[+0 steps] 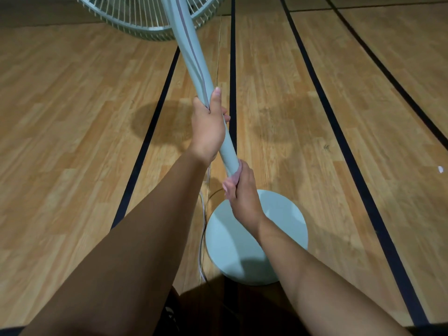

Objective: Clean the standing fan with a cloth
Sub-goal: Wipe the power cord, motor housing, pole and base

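On a wooden floor (pixel 72 117) striped with dark lines, fan (pixel 194 57) seen from above: grille (pixel 135 18) at the top edge, pale pole slanting down to a round base (pixel 286 214), white cord (pixel 201 238) trailing along the floor left of the base. Left hand (pixel 208 127) wrapped tight round the middle of the pole, thumb laid up along it, fingers curled behind. Right hand (pixel 242 190) lower, just above the base, clenched round a pink cloth (pixel 229 181) pressed against the pole, only a small fold showing.
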### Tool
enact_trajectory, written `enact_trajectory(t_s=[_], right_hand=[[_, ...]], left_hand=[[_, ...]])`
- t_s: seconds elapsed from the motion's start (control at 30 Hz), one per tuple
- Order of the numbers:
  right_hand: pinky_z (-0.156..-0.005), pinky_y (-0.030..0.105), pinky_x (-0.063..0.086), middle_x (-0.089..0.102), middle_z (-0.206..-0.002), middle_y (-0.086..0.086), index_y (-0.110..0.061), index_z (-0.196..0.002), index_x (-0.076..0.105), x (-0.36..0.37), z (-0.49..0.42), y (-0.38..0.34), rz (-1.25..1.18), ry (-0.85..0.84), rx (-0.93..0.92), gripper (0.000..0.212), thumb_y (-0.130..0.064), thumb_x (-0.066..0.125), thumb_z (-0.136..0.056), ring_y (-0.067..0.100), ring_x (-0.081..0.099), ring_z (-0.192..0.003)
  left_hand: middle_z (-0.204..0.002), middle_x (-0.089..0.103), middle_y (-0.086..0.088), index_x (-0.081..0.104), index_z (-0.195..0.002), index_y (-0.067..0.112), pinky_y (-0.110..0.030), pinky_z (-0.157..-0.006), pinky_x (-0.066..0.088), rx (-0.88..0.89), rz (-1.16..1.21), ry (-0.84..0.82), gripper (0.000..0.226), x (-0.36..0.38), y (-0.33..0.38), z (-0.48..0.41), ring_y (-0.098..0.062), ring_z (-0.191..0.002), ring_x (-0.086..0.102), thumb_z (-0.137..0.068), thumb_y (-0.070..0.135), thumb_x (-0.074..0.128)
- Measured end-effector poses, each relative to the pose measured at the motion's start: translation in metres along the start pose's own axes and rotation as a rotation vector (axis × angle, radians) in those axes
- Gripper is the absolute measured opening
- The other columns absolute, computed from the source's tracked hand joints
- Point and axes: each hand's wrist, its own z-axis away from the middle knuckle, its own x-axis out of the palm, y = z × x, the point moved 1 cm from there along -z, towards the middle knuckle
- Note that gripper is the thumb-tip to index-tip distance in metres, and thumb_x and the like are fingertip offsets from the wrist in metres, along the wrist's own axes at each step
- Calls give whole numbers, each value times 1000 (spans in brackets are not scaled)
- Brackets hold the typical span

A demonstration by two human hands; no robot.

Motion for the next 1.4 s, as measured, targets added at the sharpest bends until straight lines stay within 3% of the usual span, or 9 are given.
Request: enact_trajectory(t_s=[0.13,0.27,0.47,0.57,0.63,0.77,0.9,1.1,1.4], right_hand=[[-84,41,55,52,-104,-3,-21,-143,42,1,29,44,102,-28,53,40,-14,44,-103,18,55,-93],[-72,34,49,51,-87,-3,-43,-117,50,-2,45,63,71,-53,199,35,-13,42,-101,16,53,-75],[-75,17,46,55,-111,-4,-65,-114,32,-13,70,92,306,-190,243,64,-4,51,-104,13,56,-93],[-69,24,45,44,-86,-8,-57,-89,58,-13,67,95,502,-195,135,24,-37,54,-102,7,48,-72],[-55,21,44,35,-73,-6,-38,-71,60,-19,67,95,321,-68,231,33,-53,52,-99,6,41,-56],[-61,21,46,53,-81,-7,-43,-92,59,-14,60,67,482,-111,157,14,-41,55,-105,7,55,-69],[-72,20,47,60,-108,-9,-47,-125,40,-14,35,17,143,-67,209,42,-10,48,-107,9,60,-88],[-70,40,52,58,-112,19,-21,-161,26,-16,-6,-32,179,-81,162,56,-19,47,-110,34,63,-85],[-35,30,43,55,-99,19,-32,-121,41,-34,-17,-60,28,-150,188,20,-43,51,-108,23,49,-30]], left_hand=[[-91,66,6,51,-110,33,-28,-71,57,-8,0,29,31,-3,-2,-2,1,-73,70,-106,64,47],[-91,64,5,53,-111,31,-31,-75,59,-12,21,12,32,-4,-2,-3,-5,-79,70,-107,62,48],[-101,66,3,52,-119,30,-26,-71,54,-16,5,-18,38,1,0,3,-4,-82,72,-106,65,46],[-101,67,3,52,-119,32,-25,-72,53,-11,-2,-27,37,2,2,5,-3,-83,72,-105,65,46],[-101,68,3,51,-119,33,-24,-70,53,-12,3,-18,36,1,3,6,-2,-81,72,-105,66,46],[-101,68,4,51,-123,30,-29,-74,55,-25,2,4,41,-3,2,5,-4,-85,74,-104,66,46],[-96,67,6,50,-112,37,-31,-75,56,-36,6,-11,32,-7,5,5,-3,-84,75,-104,67,47],[-101,68,4,47,-112,35,-29,-74,53,-42,-10,-90,32,-9,9,11,1,-80,74,-105,67,46],[-111,71,-4,41,-133,27,-32,-81,56,-102,-48,-203,49,-8,18,18,-12,-96,78,-106,68,43]])
